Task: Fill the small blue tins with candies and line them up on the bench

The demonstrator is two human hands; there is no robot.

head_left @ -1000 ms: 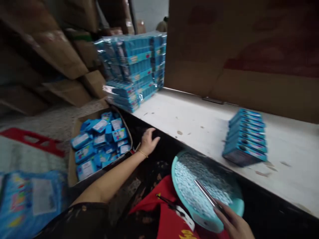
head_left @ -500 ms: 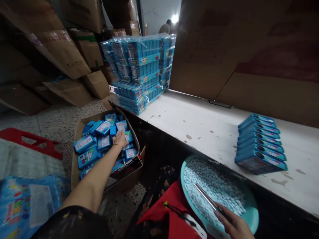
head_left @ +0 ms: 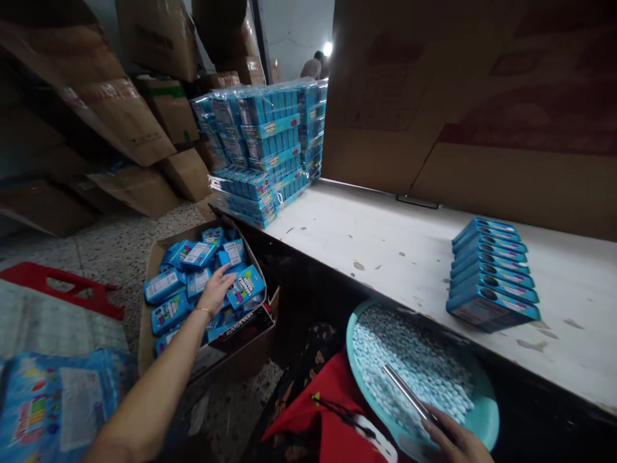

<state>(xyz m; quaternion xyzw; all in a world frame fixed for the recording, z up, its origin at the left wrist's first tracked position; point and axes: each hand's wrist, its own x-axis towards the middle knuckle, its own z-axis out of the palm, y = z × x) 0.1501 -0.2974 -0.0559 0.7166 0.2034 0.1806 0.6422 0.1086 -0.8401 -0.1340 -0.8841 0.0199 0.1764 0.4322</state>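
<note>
Hand (head_left: 215, 292) (the left) is outstretched over blue boxes (head_left: 198, 281).

Left hand (head_left: 214, 293) extends forward, its grip hard to tell; right hand (head_left: 457, 437) is curled.

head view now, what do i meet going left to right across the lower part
Blue bag → carton → red cloth → tub → row of boxes, ordered by their middles.
</note>
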